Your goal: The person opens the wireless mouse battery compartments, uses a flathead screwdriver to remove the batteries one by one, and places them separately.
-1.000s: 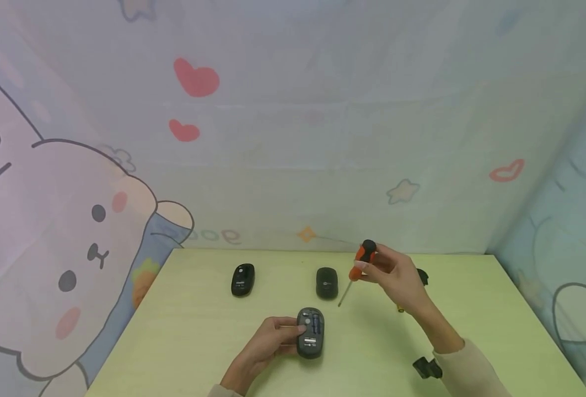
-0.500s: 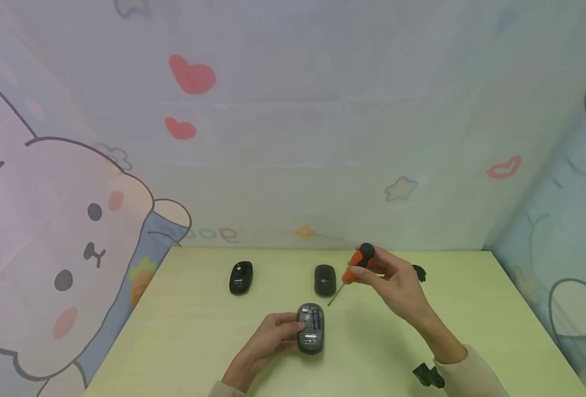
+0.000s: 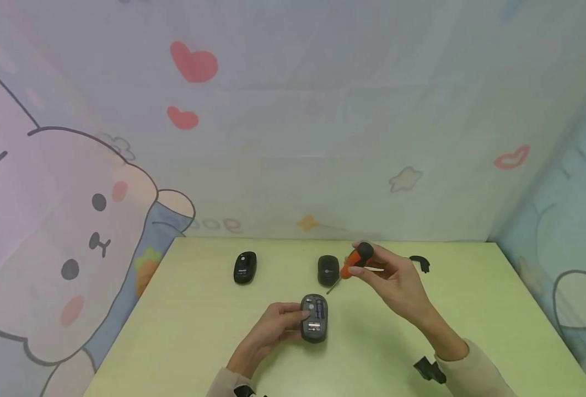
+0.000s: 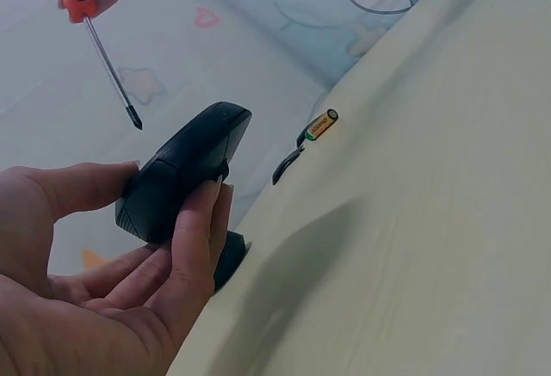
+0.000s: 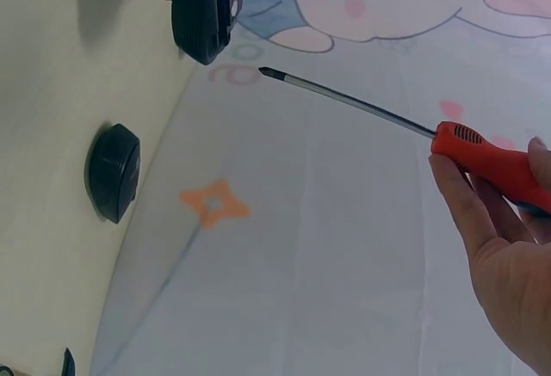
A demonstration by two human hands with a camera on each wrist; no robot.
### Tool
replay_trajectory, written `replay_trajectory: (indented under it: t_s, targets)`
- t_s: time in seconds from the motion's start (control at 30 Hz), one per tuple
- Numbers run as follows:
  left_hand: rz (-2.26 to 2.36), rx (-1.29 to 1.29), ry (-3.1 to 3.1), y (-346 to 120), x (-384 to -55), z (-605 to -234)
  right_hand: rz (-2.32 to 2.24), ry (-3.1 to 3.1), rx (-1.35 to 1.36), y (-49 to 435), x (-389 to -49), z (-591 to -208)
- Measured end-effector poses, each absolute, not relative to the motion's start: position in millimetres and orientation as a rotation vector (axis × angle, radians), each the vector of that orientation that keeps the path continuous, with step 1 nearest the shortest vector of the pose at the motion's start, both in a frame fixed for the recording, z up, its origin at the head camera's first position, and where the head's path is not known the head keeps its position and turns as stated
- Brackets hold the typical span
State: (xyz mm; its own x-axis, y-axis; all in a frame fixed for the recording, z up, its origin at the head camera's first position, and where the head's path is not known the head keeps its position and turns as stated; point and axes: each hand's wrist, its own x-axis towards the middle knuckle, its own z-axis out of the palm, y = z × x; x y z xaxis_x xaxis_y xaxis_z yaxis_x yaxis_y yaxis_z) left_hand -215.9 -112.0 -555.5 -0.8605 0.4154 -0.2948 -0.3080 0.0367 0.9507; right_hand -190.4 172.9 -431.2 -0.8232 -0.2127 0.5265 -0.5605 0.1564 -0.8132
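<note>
My left hand [image 3: 272,333] grips a dark computer mouse [image 3: 315,331] by its left side, above the table. Its underside faces up, with an uncovered battery bay and a blue battery [image 3: 320,309] inside. In the left wrist view, the thumb and fingers pinch the mouse [image 4: 185,169] from both sides. My right hand [image 3: 397,286] holds a screwdriver [image 3: 356,261] by its orange and black handle. The screwdriver's cross-shaped tip [image 5: 273,73] points down toward the mouse and stays apart from it.
Two more mice stand farther back on the pale yellow table [image 3: 198,331]: a glossy black mouse [image 3: 245,268] and a dark mouse [image 3: 328,269]. A curved black piece [image 3: 423,262] lies behind my right hand. A loose battery [image 4: 322,125] lies beside it. A patterned cloth [image 3: 293,138] hangs behind.
The screwdriver has moved left and its tip has come closer to the held mouse. The left hand keeps its grip on the mouse. The head view has shifted slightly.
</note>
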Motion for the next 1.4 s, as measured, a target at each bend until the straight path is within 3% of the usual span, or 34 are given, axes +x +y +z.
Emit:
replay_trajectory:
  t_s: [1.13,1.4]
  targets:
    - [1.905,0.12,1.784,-109.9,-221.6,-550.9,1.617,-2.082,1.022,153.8,-202.1,-450.3]
    - [1.826,0.239,1.846,-110.4,-214.8,-555.3,1.426,-2.029,1.124,148.7,-194.6,-462.1]
